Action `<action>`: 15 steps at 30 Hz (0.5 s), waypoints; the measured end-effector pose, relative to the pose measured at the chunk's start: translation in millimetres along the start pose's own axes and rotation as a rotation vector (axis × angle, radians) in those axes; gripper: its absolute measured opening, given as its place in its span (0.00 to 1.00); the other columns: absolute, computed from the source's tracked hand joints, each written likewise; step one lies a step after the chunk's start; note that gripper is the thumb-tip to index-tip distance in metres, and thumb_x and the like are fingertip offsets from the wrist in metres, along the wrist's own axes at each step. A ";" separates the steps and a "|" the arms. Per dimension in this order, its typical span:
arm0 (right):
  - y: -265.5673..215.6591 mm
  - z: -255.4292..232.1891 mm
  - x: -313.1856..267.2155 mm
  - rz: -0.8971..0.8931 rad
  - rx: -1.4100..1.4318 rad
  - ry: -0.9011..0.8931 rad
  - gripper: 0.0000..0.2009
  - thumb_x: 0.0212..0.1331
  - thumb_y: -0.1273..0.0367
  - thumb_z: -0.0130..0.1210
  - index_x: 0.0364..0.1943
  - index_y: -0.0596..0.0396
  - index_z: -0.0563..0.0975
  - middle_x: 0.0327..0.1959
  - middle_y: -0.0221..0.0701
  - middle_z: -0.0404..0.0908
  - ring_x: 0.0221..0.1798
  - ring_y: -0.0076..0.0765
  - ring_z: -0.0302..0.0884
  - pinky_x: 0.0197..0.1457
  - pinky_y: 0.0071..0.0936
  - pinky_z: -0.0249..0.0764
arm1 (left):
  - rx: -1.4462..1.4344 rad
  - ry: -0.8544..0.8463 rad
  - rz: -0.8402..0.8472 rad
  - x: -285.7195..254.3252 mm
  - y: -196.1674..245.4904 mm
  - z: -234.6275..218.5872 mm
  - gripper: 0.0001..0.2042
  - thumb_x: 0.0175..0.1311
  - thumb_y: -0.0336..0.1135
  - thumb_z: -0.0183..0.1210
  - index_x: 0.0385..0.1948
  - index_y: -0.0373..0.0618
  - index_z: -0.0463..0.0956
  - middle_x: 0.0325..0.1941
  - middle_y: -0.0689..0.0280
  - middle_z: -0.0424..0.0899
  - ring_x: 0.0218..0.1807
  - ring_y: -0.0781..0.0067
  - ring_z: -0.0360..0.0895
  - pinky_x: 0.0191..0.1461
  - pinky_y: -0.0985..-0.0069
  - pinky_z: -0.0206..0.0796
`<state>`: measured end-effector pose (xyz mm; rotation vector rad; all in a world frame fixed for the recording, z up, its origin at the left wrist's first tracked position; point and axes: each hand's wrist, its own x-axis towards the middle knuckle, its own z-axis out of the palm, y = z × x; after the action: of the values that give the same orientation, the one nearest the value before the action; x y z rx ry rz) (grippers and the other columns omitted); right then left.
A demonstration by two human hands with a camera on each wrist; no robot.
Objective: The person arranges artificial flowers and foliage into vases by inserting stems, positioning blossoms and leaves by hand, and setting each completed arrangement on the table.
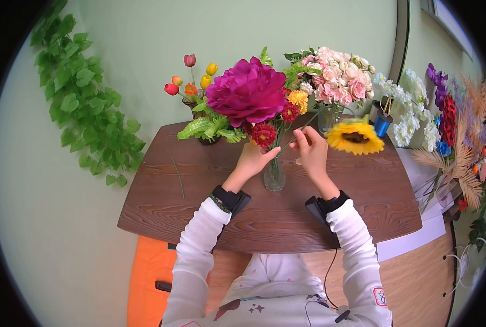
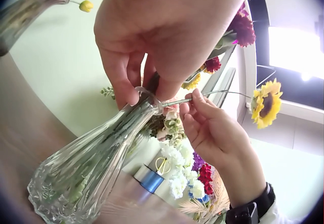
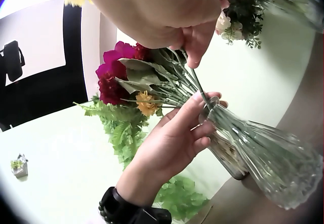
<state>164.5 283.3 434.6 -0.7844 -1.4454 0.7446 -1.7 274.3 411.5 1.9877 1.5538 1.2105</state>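
A ribbed clear glass vase (image 1: 274,179) stands on the table and holds a bunch of flower stems. Above it spread a large magenta peony (image 1: 246,91), dark red blooms (image 1: 263,134), an orange-yellow bloom (image 1: 298,100) and green fern leaves (image 1: 207,126). My left hand (image 1: 254,160) grips the vase's neck and stems, its fingertips round the rim in the left wrist view. With thumb and fingers, my right hand (image 1: 313,152) pinches the sunflower's green stem (image 2: 178,102) close to the vase mouth. The yellow sunflower (image 1: 357,137) leans out to the right, past that hand.
Behind, tulips (image 1: 190,90) stand in a vase at left, pink roses (image 1: 343,76) in a glass vase at right. A blue ribbon spool (image 1: 382,124) sits near the right edge. On the left of the wooden table (image 1: 150,204) lies a thin green stem (image 1: 178,179).
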 end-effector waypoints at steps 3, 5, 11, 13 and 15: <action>-3.1 2.8 -1.4 0.005 0.025 -0.006 0.09 0.58 0.70 0.51 0.24 0.61 0.72 0.16 0.26 0.73 0.21 0.17 0.74 0.23 0.14 0.66 | 0.016 -0.004 0.010 -0.6 3.5 -2.3 0.12 0.51 0.39 0.59 0.22 0.39 0.70 0.11 0.68 0.69 0.16 0.73 0.68 0.20 0.75 0.57; -9.6 7.1 -5.7 -0.020 0.060 -0.023 0.09 0.58 0.71 0.51 0.24 0.62 0.73 0.16 0.27 0.73 0.21 0.17 0.74 0.23 0.14 0.67 | 0.003 0.008 0.061 -0.9 4.5 -0.6 0.10 0.53 0.36 0.59 0.22 0.40 0.70 0.10 0.73 0.67 0.14 0.83 0.65 0.17 0.81 0.56; -4.2 11.6 -6.2 -0.059 0.016 -0.041 0.09 0.59 0.70 0.50 0.24 0.62 0.72 0.15 0.28 0.72 0.21 0.18 0.74 0.23 0.16 0.66 | -0.034 0.049 0.075 -6.0 7.2 -1.6 0.10 0.54 0.36 0.58 0.24 0.39 0.71 0.11 0.73 0.67 0.14 0.84 0.65 0.17 0.81 0.55; -4.5 11.6 -9.3 -0.062 0.005 -0.054 0.10 0.59 0.70 0.50 0.24 0.61 0.71 0.15 0.28 0.72 0.21 0.19 0.74 0.24 0.16 0.66 | -0.059 0.041 0.029 -4.6 2.6 3.4 0.09 0.55 0.36 0.57 0.25 0.39 0.72 0.12 0.73 0.68 0.14 0.84 0.65 0.17 0.81 0.55; -5.3 13.5 -12.0 -0.043 0.014 -0.073 0.11 0.60 0.68 0.49 0.24 0.60 0.70 0.15 0.27 0.70 0.22 0.19 0.74 0.24 0.17 0.65 | -0.061 0.086 0.116 -2.1 -6.2 9.0 0.10 0.56 0.37 0.56 0.26 0.38 0.72 0.12 0.72 0.69 0.14 0.84 0.66 0.18 0.81 0.56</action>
<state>150.8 270.6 432.0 -0.7197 -1.5166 0.7570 1.5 276.6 401.1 2.0356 1.4398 1.3886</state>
